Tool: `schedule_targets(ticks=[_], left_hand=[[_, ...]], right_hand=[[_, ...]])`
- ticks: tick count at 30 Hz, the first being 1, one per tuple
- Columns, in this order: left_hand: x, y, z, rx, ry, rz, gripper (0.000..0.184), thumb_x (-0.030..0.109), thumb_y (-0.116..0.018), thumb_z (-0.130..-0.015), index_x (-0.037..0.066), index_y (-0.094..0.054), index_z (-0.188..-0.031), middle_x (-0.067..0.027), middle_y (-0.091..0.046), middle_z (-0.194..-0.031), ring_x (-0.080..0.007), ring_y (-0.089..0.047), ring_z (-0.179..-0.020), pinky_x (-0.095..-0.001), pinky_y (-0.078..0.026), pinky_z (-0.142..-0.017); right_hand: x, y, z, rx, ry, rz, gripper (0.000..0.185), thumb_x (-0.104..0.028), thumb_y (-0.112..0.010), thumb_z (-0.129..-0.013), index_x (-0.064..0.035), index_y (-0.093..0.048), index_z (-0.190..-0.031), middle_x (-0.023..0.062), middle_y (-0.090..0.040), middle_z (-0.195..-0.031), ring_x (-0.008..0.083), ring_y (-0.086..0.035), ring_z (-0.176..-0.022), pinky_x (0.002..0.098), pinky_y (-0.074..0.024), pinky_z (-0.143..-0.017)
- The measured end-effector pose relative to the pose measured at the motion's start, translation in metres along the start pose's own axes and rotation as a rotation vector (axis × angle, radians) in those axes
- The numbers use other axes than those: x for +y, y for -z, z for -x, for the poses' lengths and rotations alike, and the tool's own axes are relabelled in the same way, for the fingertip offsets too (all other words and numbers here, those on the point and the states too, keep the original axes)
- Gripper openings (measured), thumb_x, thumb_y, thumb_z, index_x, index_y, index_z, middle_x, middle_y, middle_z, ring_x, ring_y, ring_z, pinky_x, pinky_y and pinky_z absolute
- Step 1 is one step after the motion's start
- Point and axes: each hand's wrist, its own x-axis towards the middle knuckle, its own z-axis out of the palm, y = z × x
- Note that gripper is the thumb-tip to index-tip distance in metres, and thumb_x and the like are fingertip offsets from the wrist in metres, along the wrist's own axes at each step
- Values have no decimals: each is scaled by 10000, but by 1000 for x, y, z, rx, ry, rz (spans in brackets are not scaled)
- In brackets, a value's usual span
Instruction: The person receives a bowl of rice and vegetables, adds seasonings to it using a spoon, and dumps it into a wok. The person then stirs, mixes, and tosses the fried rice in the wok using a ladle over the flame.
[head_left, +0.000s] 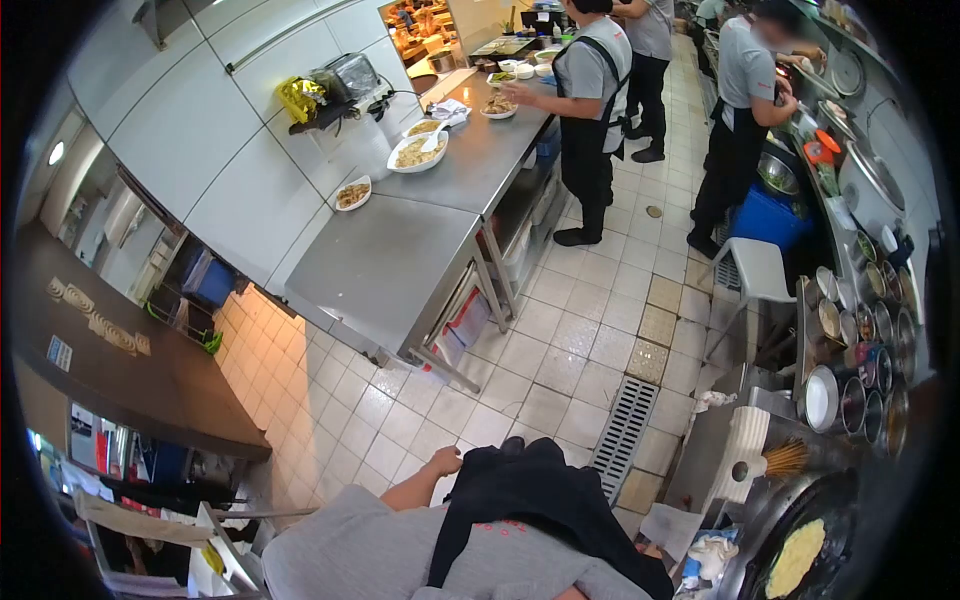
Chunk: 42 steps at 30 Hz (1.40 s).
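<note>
My left hand (446, 460) hangs beside my black apron (560, 505), over the tiled floor, its fingers curled and nothing visible in them. Only a small part of my right hand (651, 551) shows past the apron's right edge, close to the stove counter. Its fingers are mostly hidden. To the right of it lie a crumpled white and blue cloth (712, 555) and a black wok (842, 515). A flat yellow egg-like sheet (797, 558) rests in the wok. Behind the wok is a bamboo brush (785, 459).
A steel table (390, 262) ahead bears plates of food (416, 152). A co-worker (597, 80) stands along it; another (740, 100) is at the right counter. Metal containers (852, 392), a white stool (755, 272) and a floor drain (626, 425) are on the right.
</note>
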Motion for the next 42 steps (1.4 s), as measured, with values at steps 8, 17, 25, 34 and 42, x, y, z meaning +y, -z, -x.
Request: schedule_targets(ticks=[8,17,25,34,42], left_hand=[[6,5,-13,62,-92,-66,491,266,-631,-737,23,-615,-1163,-203,-609,-1190,-339,-571,-1119,-387,-452,-963],[11,0,-6,55,-87,-70,504,269,-638,-736,17,-607,-1171,-205,-610,-1188,-341,-565,-1133,-392,-448,-972],[-16,-7,-8,119,-67,-34,496,238,-619,-739,23,-598,-1186,-207,-630,-1079,-312,-590,-958,-386,-470,-851],[-76,-22,-6,509,-253,-66,460,161,-638,-740,14,-593,-1174,-187,-675,-816,-238,-649,-613,-363,-525,-593],[-25,65,20,708,-58,809,349,173,-600,-855,17,-547,-1163,-119,-636,-763,-179,-636,-605,-289,-498,-509]], right_hand=[[-2,-3,0,-20,-11,-24,406,-271,-407,-907,36,-643,-786,184,-624,-667,306,-611,-628,446,-484,-664],[5,4,-3,-29,-47,-29,369,-266,-440,-897,31,-634,-796,182,-615,-671,304,-606,-630,454,-480,-646],[14,16,-8,-23,-62,-26,338,-263,-470,-888,26,-626,-805,179,-607,-674,302,-602,-631,461,-477,-629],[50,42,-15,-27,-65,35,307,-258,-504,-878,20,-618,-816,177,-597,-678,300,-597,-633,469,-473,-611],[98,50,-38,34,294,289,283,-254,-534,-869,15,-610,-825,174,-589,-682,298,-593,-635,476,-469,-595]])
